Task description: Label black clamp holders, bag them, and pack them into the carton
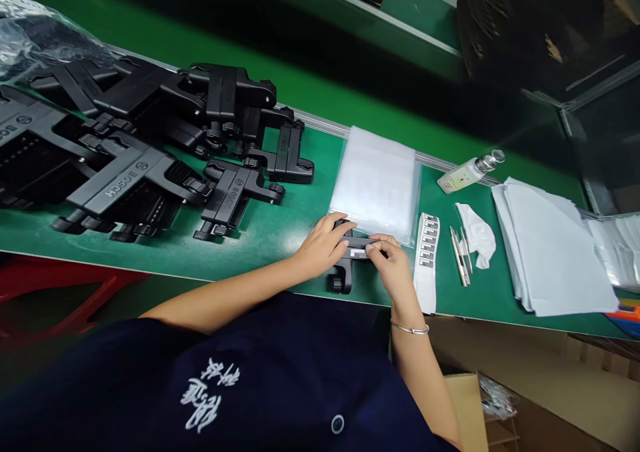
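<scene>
A black plastic bracket (345,265) lies near the front edge of the green table (270,232). My left hand (323,244) grips its left end, fingers curled over it. My right hand (393,260) pinches the right end, fingertips pressing a small silver label (359,253) on top of the part. A stack of clear plastic bags (377,182) lies just behind both hands. A white strip of labels (428,252) lies right of my right hand.
Several black Bosch brackets (135,172) are piled at the left. To the right lie tweezers (460,255), a crumpled white cloth (477,235), a small clear bottle (467,172) and stacked white sheets (550,245). A cardboard box (467,405) stands under the table.
</scene>
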Motion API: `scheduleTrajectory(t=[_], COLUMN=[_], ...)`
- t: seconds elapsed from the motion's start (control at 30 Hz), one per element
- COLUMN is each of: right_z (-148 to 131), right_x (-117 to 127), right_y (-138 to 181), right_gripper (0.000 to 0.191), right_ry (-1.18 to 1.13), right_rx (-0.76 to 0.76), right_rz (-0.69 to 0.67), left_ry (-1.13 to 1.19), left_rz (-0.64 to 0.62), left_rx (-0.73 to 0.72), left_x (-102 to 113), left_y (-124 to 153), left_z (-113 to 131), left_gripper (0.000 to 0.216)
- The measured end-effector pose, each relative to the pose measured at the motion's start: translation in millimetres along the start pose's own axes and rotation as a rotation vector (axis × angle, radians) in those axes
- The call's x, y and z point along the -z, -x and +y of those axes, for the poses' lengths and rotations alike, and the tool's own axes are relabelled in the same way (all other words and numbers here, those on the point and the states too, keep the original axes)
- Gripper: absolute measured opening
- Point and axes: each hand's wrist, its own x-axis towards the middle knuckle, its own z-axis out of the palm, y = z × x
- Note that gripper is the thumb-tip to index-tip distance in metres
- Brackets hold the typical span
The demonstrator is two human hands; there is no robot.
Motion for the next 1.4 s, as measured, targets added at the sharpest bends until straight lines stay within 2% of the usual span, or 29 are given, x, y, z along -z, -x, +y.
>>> scheduleTrajectory(t=[0.53, 0.63, 0.7, 0.77, 0.83, 0.93, 0.97, 1.03, 1.1, 1.23, 1.4], right_z=[-1.4, -2.7, -3.1, -2.8, -1.4, 3.3, 5.4, 9.4, 13.0, 18.1, 21.7], right_x=[0.4, -1.3, -3.2, -3.1, 2.0, 19.9, 26.9, 38.8, 44.9, 43.3, 38.2], right_y=[0.1, 0.0, -0.1, -0.1, 0.2, 1.0, 1.4, 2.1, 2.7, 2.8, 1.5], right_gripper=[0.021, 0.021, 0.021, 0.021, 0.023, 0.017, 0.022, 0.045, 0.055, 0.051, 0.048], right_ry=[0.054, 0.085, 0.101, 0.117, 0.124, 0.084, 0.077, 0.106, 0.158, 0.177, 0.178], right_rx=[0.023, 0.043, 0.054, 0.059, 0.061, 0.083, 0.100, 0.135, 0.169, 0.202, 0.236], right_rz=[0.007, 0.015, 0.021, 0.033, 0.016, -0.103, -0.156, -0.241, -0.285, -0.272, -0.246], left_ry=[-0.037, -0.105, -0.202, -0.318, -0.419, -0.493, -0.502, -0.523, -0.570, -0.652, -0.658], left_rz=[0.032, 0.094, 0.042, -0.071, -0.163, -0.250, -0.278, -0.341, -0.413, -0.506, -0.501], left_rx=[-0.015, -0.148, -0.371, -0.582, -0.682, -0.703, -0.706, -0.714, -0.731, -0.751, -0.755], left_x=[-0.4, 9.1, 19.4, 30.4, 40.1, 51.1, 54.1, 59.1, 62.2, 55.2, 31.7], left_y=[2.2, 6.4, 9.0, 9.2, 6.0, -4.3, -8.8, -18.5, -27.8, -36.3, -23.6], left_z=[-0.4, -2.2, -5.0, -7.6, -8.6, -5.3, -2.8, 3.8, 12.2, 30.9, 45.1], left_gripper=[0.043, 0.040, 0.034, 0.030, 0.029, 0.030, 0.029, 0.027, 0.026, 0.027, 0.020])
